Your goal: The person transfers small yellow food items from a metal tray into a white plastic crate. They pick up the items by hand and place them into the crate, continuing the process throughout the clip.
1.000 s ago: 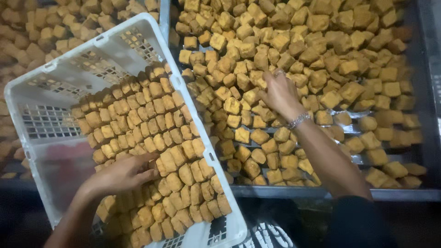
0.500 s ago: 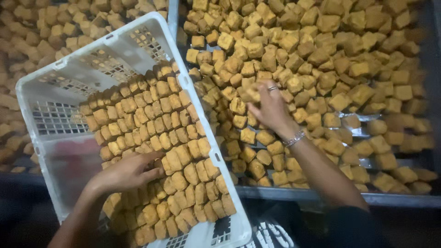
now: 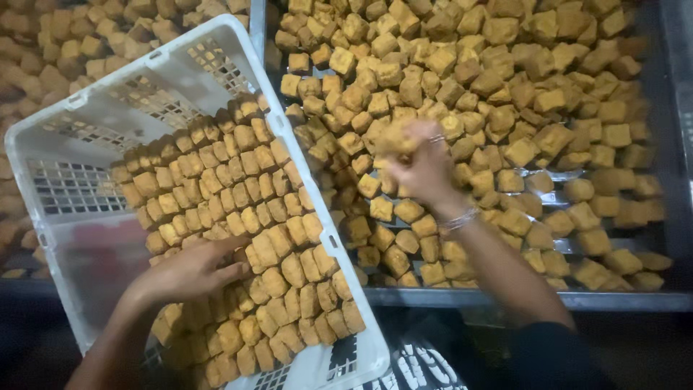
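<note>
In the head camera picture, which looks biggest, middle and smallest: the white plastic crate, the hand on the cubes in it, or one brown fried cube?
1. White plastic crate
2. Left hand
3. One brown fried cube, by far the smallest

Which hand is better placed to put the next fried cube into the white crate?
Right, probably. The right hand is raised over the metal tray with fried cubes in its fingers, beside the white crate. The left hand lies flat on the packed rows, holding nothing visible.
</note>
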